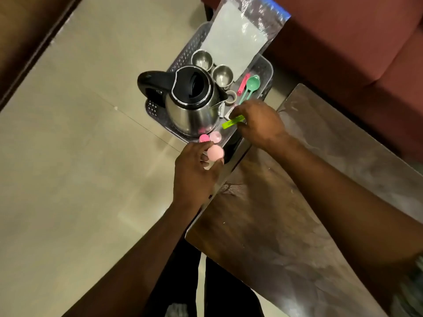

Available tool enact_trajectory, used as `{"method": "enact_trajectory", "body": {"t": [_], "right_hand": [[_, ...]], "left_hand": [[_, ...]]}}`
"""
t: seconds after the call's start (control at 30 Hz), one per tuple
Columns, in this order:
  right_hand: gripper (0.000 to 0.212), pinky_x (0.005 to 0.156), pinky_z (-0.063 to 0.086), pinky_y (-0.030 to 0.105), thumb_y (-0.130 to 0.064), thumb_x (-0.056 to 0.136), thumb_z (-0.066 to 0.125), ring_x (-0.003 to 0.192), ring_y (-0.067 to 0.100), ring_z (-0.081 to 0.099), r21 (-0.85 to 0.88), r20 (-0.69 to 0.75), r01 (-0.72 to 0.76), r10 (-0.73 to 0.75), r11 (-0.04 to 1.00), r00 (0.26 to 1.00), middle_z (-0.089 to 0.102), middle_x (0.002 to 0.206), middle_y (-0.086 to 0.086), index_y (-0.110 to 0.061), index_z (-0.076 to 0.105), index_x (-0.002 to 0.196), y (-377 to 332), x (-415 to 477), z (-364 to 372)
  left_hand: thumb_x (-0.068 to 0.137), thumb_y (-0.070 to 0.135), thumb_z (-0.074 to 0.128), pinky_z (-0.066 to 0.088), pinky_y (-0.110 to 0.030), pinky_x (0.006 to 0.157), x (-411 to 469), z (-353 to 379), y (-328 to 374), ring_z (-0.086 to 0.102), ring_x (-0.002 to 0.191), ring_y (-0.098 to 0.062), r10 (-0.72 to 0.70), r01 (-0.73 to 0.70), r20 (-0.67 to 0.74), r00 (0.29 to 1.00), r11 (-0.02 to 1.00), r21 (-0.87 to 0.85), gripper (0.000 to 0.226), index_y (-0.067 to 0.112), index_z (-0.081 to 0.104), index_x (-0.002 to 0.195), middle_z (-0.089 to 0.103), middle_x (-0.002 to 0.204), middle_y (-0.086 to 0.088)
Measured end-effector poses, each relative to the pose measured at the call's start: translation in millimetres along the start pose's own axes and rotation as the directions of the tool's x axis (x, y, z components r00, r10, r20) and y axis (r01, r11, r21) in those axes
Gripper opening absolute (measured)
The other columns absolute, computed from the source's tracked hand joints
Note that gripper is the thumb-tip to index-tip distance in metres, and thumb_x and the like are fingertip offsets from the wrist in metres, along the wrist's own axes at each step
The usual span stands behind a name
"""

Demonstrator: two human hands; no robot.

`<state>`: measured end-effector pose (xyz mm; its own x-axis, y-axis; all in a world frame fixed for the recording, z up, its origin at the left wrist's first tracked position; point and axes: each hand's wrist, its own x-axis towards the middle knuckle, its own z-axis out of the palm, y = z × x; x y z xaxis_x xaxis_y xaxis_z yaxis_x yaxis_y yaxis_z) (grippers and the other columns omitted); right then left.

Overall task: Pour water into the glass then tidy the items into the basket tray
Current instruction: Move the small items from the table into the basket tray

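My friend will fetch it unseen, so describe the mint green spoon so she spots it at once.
Find the grey basket tray holding the steel kettle. The spoon lies by the tray's right wall, beside a pink clip; it alone has a round mint green bowl.

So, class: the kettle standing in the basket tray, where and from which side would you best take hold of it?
Grip the kettle by its black loop handle, coming from the floor side, away from the two steel cups. The handle juts clear over the basket tray edge on that side, and the steel body is round and smooth.
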<state>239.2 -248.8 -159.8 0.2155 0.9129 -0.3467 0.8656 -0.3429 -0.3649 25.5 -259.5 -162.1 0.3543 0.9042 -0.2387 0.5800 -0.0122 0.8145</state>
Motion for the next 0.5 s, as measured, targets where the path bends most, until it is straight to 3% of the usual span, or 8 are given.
{"method": "enact_trajectory", "body": {"t": [0.27, 0.5], "right_hand": [[0.040, 0.084, 0.062, 0.046, -0.009, 0.079, 0.079, 0.098, 0.040, 0.072, -0.117, 0.165, 0.003, 0.017, 0.993, 0.986, 0.075, 0.106, 0.014, -0.020, 0.079, 0.118, 10, 65, 31], [0.035, 0.076, 0.064, 0.046, -0.018, 0.085, 0.076, 0.087, 0.038, 0.070, -0.205, 0.223, 0.004, 0.043, 0.979, 0.974, 0.072, 0.098, 0.014, -0.009, 0.073, 0.119, 10, 87, 50]], "left_hand": [[0.081, 0.024, 0.087, 0.062, -0.025, 0.077, 17, 8, -23, 0.068, 0.085, -0.011, 0.002, -0.001, 0.018, 1.000, 1.000, -0.022, 0.049, 0.014, 0.071, 0.126, 0.070, 0.117, 0.000], [0.081, 0.020, 0.086, 0.063, -0.027, 0.081, 25, 15, -23, 0.069, 0.086, -0.011, -0.022, 0.023, 0.023, 0.999, 0.999, -0.049, 0.046, 0.012, 0.072, 0.124, 0.070, 0.123, -0.005]]}}
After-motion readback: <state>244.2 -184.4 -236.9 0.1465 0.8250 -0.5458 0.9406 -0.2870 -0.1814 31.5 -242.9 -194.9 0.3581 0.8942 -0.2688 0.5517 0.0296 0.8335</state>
